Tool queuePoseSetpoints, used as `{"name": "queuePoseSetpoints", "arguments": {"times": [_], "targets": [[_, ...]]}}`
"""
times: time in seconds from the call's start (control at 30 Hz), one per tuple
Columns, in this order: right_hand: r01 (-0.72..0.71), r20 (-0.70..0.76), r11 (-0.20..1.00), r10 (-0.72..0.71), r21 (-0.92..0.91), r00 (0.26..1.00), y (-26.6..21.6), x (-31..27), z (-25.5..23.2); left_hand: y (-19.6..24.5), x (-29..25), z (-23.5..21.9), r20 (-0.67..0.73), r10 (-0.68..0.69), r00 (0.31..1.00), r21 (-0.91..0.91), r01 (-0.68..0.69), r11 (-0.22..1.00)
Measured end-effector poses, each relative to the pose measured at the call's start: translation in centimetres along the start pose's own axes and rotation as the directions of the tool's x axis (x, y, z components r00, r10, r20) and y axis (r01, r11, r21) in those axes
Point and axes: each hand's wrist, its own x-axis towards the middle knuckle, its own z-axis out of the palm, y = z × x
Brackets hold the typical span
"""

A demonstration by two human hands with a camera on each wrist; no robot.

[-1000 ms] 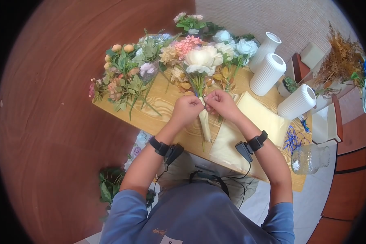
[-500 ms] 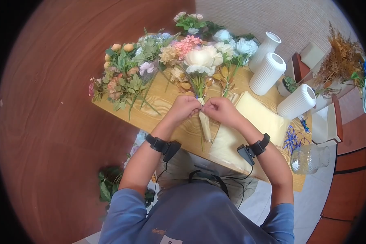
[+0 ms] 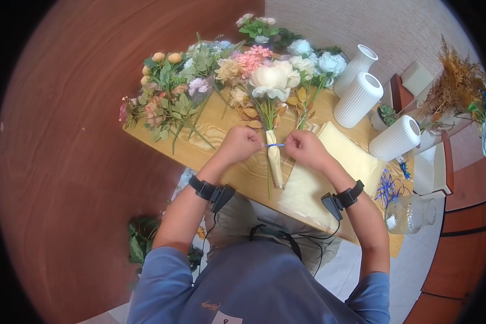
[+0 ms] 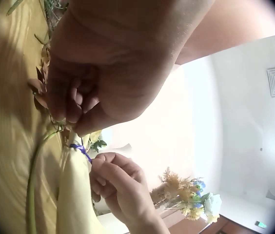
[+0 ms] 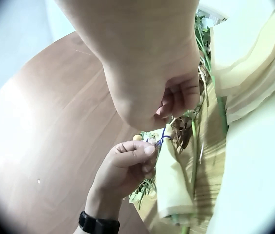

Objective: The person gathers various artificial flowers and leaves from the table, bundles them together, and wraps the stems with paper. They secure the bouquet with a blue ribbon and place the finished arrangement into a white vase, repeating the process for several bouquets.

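Observation:
A bouquet with large white flowers (image 3: 271,81) lies on the table, its stems in a cream paper wrap (image 3: 275,164). Blue string (image 3: 274,144) crosses the upper part of the wrap, stretched between both hands. My left hand (image 3: 243,144) pinches one end of it, just left of the stems. On the other side, my right hand (image 3: 306,148) pinches the opposite end between thumb and curled fingers. In the left wrist view a loop of blue string (image 4: 79,146) circles the narrow neck of the wrap. The right wrist view shows the wrap's lower end (image 5: 176,212).
Cream wrapping sheets (image 3: 345,154) lie to the right. White ribbed vases (image 3: 359,100) stand behind them. A tangle of blue string (image 3: 390,188) and a clear glass vase (image 3: 410,215) are by the right edge. Loose artificial flowers (image 3: 170,108) cover the table's left and back.
Both hands were close together over the neck of the wrap; they have now drawn apart to either side, pulling the blue string straight across it. The wrapped bouquet stays in place.

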Motion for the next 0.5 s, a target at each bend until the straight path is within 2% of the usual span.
{"name": "queuePoseSetpoints", "arguments": {"times": [0.17,0.27,0.33,0.37,0.43,0.47,0.5], "targets": [[0.025,-0.011,0.999,-0.026,-0.040,1.000,0.3,-0.2,0.6,-0.3,-0.5,0.7,-0.060,-0.003,0.998,0.073,0.007,0.997],[0.030,-0.026,0.998,-0.032,-0.062,0.999,0.9,0.1,0.6,-0.9,-0.2,0.7,-0.059,0.084,0.995,0.110,-0.077,0.991],[-0.083,0.014,0.997,0.083,-0.007,0.996,0.9,0.1,0.4,-0.7,-0.4,0.7,0.025,-0.041,0.999,-0.105,0.044,0.994],[-0.079,0.013,0.997,0.079,-0.012,0.997,0.8,0.1,0.2,-0.4,-0.5,0.6,0.021,-0.037,0.999,-0.106,0.039,0.994],[-0.199,-0.015,0.968,0.204,0.152,0.979,0.0,-0.1,-0.1,0.2,-0.9,0.3,0.049,-0.167,0.985,-0.316,0.173,0.933],[-0.198,-0.011,0.969,0.202,0.151,0.979,-0.7,-0.2,-0.2,0.4,-0.9,0.3,0.046,-0.169,0.985,-0.317,0.175,0.932],[-0.210,0.034,0.968,0.208,0.136,0.978,-1.5,-0.3,-0.2,0.8,-0.5,0.3,0.116,-0.271,0.956,-0.397,0.295,0.869]]}}
